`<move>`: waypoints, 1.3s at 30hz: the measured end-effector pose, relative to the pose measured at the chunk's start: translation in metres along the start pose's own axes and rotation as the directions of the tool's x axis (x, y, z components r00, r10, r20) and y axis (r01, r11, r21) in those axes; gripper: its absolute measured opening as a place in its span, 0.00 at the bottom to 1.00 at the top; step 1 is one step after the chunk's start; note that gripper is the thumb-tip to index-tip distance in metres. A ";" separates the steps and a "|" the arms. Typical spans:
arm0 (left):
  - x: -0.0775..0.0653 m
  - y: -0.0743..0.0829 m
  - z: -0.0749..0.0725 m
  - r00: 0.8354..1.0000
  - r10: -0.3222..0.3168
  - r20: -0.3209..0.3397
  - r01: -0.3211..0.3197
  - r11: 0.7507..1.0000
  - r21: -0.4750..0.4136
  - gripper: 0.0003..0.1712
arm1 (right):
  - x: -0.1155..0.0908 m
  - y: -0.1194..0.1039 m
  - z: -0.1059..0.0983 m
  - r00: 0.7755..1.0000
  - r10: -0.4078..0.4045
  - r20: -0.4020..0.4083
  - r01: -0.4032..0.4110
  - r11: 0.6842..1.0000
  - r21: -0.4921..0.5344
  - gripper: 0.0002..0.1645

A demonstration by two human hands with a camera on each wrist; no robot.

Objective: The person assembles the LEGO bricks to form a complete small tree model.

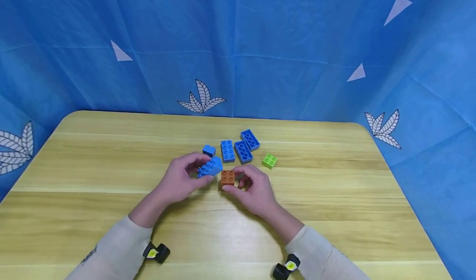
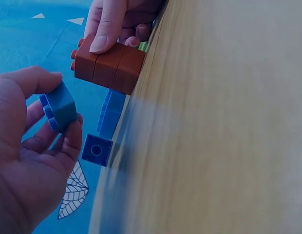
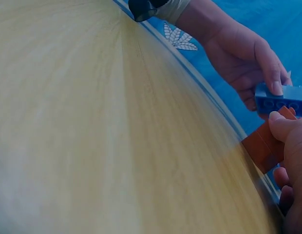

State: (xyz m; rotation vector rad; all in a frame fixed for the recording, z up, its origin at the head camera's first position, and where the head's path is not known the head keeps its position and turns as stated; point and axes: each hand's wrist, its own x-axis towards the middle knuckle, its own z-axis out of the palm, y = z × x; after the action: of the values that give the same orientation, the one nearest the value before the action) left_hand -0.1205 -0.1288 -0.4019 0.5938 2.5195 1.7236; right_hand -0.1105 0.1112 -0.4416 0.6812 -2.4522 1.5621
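Note:
In the head view my left hand [image 1: 177, 183] pinches a blue toy brick [image 1: 211, 167] between thumb and fingers, its studs facing left. The left wrist view shows the same blue brick [image 2: 62, 108] raised off the table. Just to the right, my right hand [image 1: 258, 193] grips a stack of reddish-brown bricks [image 1: 228, 176] with thumb and fingers. Three brown bricks [image 2: 109, 67] joined one on another show in the left wrist view, standing upright with studs up. The two held pieces are close together; in the right wrist view the brown stack [image 3: 264, 146] partly overlaps the blue brick [image 3: 277, 92].
Behind the hands lie a small blue brick [image 1: 209, 150], a blue brick studs up [image 1: 227, 151], and two blue bricks on their backs, one nearer [image 1: 243, 152] and one farther [image 1: 250, 139]. A green brick [image 1: 269, 161] lies right of them. A blue curtain [image 1: 238, 57] hangs behind the wooden table [image 1: 334, 181].

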 end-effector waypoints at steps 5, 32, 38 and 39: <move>-0.002 0.000 0.000 0.996 0.074 0.041 -0.075 0.997 0.023 0.22 | 0.000 0.001 0.001 1.000 0.000 0.005 0.000 1.000 0.001 0.20; 0.004 0.018 0.000 0.992 0.050 0.118 -0.073 0.977 0.201 0.20 | 0.003 -0.001 -0.001 1.000 0.017 0.023 -0.016 1.000 -0.017 0.21; 0.001 0.015 0.003 0.992 0.041 0.123 -0.065 0.978 0.201 0.20 | 0.005 0.001 -0.012 0.984 0.119 0.131 -0.112 0.992 -0.057 0.35; 0.001 0.014 0.003 0.992 0.039 0.122 -0.063 0.978 0.200 0.20 | 0.006 0.002 -0.014 0.979 0.133 0.152 -0.130 0.991 -0.034 0.37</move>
State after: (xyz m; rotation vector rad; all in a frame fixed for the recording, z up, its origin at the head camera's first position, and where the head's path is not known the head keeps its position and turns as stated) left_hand -0.1162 -0.1213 -0.3902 0.7541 2.6369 1.4070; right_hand -0.1181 0.1226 -0.4345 0.6721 -2.6746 1.5777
